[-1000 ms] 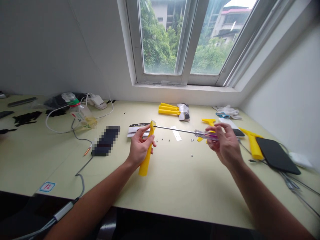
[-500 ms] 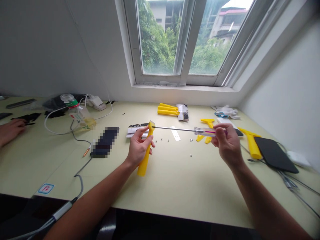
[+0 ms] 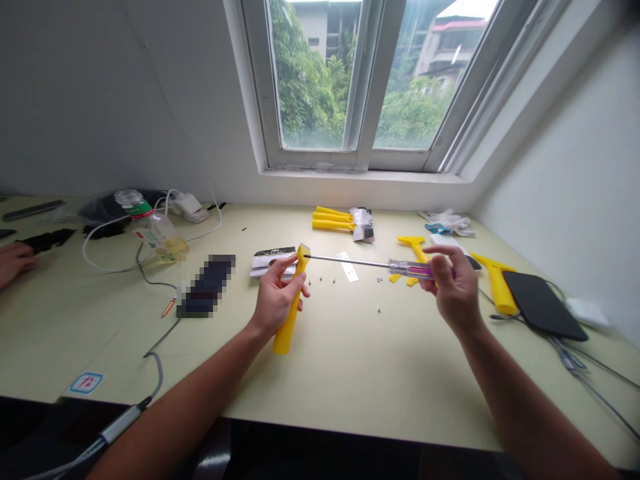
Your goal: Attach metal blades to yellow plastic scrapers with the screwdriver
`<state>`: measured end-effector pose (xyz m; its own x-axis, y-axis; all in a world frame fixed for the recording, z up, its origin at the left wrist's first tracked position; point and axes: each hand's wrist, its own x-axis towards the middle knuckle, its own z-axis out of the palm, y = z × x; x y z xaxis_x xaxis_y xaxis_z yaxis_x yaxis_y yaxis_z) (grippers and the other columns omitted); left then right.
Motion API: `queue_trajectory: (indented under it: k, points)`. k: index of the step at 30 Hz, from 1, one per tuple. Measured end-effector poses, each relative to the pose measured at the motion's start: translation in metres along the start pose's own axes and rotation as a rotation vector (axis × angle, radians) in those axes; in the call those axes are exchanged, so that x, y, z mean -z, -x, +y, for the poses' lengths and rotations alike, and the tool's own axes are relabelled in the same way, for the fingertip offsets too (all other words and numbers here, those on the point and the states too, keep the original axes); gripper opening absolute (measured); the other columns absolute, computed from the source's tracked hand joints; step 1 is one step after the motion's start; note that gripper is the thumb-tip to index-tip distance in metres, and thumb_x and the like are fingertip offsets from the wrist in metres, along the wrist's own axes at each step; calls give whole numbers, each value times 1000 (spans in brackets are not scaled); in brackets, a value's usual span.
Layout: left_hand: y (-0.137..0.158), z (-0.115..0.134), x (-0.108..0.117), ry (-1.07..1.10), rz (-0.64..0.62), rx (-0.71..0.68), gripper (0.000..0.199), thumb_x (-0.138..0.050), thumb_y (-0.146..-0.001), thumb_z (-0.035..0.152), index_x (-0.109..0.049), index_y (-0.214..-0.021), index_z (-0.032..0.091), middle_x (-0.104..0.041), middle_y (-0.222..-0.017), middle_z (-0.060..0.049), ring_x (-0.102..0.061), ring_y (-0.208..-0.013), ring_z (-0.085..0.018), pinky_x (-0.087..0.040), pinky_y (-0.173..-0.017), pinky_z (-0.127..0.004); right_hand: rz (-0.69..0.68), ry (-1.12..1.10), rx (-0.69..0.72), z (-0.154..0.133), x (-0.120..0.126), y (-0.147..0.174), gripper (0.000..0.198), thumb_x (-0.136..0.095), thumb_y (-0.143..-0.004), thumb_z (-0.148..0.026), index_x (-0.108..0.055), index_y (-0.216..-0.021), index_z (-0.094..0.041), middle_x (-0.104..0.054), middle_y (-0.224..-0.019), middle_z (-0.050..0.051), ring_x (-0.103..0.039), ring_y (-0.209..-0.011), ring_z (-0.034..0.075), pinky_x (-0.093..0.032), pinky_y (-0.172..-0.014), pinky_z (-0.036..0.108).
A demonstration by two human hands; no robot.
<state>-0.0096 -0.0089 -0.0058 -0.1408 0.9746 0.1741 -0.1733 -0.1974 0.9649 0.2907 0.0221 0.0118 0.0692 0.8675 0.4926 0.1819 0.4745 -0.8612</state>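
Observation:
My left hand (image 3: 278, 293) is closed around a yellow scraper (image 3: 287, 330), holding its head end up above the table. A long screwdriver (image 3: 345, 261) with a clear and purple handle lies level in my right hand (image 3: 453, 277), the index finger raised off the handle. Its tip meets the scraper's head; whether it sits in a screw is too small to tell. Small screws or nuts (image 3: 379, 310) are scattered on the table between my hands. A white strip (image 3: 347, 267) lies behind the shaft, and a printed packet (image 3: 265, 262) behind my left hand.
Several yellow scrapers (image 3: 333, 219) lie by the window with a packet; more yellow parts (image 3: 413, 245) and a yellow scraper (image 3: 500, 283) are on the right. A dark flat device (image 3: 543, 303), cables, a bottle (image 3: 153, 227) and a blurred-out phone-like object (image 3: 207, 287) surround them. Another person's hand (image 3: 17, 260) is far left.
The fingers of my right hand have shifted on the screwdriver handle, with the index finger now lifted. The handle looks turned. The scraper stays about where it was; the view has shifted slightly.

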Motion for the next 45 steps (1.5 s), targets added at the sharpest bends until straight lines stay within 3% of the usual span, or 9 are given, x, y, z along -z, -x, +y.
queue_trajectory:
  k: [7, 11, 16, 19, 24, 28, 35, 40, 45]
  points:
    - [0, 1, -2, -9, 12, -26, 40, -72, -77, 32, -57, -113, 22, -54, -132, -12, -63, -53, -9, -47, -34, -20, -8, -68, -82, -3, -6, 0, 32, -58, -89, -42, -48, -116, -28, -63, -89, 1, -53, -46, 8, -49, -40, 24]
    - [-1, 3, -1, -15, 44, -59, 40, -73, -77, 33, -58, -112, 21, -53, -134, -13, -63, -53, -9, -49, -34, -21, -122, -100, -38, -5, -9, 0, 47, -74, -77, -35, -47, -116, -31, -55, -126, 5, -67, -77, 14, -59, -65, 31]
    - [-1, 1, 1, -31, 26, -53, 41, -71, -78, 34, -58, -115, 22, -53, -134, -12, -63, -54, -10, -49, -34, -20, -8, -136, -95, -7, -12, 1, 19, -62, -87, -38, -50, -95, -25, -62, -87, 0, -50, -44, 6, -39, -34, 20]
    - [-1, -1, 1, -32, 29, -54, 40, -71, -79, 33, -58, -115, 22, -53, -134, -12, -63, -54, -10, -49, -34, -20, -90, -183, -52, -10, -9, 1, 35, -75, -76, -32, -51, -102, -28, -60, -110, 3, -60, -60, 10, -52, -51, 27]
    - [-2, -2, 1, -25, 17, -42, 40, -71, -78, 33, -57, -115, 21, -53, -133, -11, -63, -53, -10, -49, -33, -21, -42, -31, -46, -6, -4, 0, 23, -58, -90, -41, -57, -104, -22, -56, -65, -3, -45, -40, 7, -40, -38, 23]
    - [-4, 0, 3, -16, 37, -37, 40, -70, -79, 32, -56, -115, 21, -52, -135, -12, -63, -53, -9, -49, -33, -21, -149, -62, -13, -3, -5, 4, 44, -69, -82, -37, -51, -121, -26, -63, -94, 2, -62, -61, 13, -54, -59, 31]
    - [-4, 1, 4, -11, 24, -30, 41, -71, -78, 31, -58, -115, 21, -52, -135, -13, -63, -53, -9, -50, -34, -21, -109, -98, -37, 3, -6, 1, 30, -66, -85, -34, -57, -112, -23, -65, -74, -1, -60, -55, 12, -51, -55, 29]
    - [-17, 11, 17, 2, 190, -122, 42, -71, -77, 29, -58, -117, 22, -53, -135, -12, -63, -53, -9, -48, -34, -19, -115, -134, -149, 7, 12, 10, 18, -70, -81, -32, -65, -93, -20, -69, -76, 3, -62, -57, 13, -56, -59, 30]
    - [-27, 27, 34, 163, 343, -195, 36, -64, -78, 24, -60, -114, 23, -52, -136, -10, -62, -56, -8, -47, -37, -17, -393, 114, -187, 10, 18, 61, 21, -70, -80, -28, -61, -99, -22, -71, -99, 9, -71, -78, 22, -61, -69, 36]
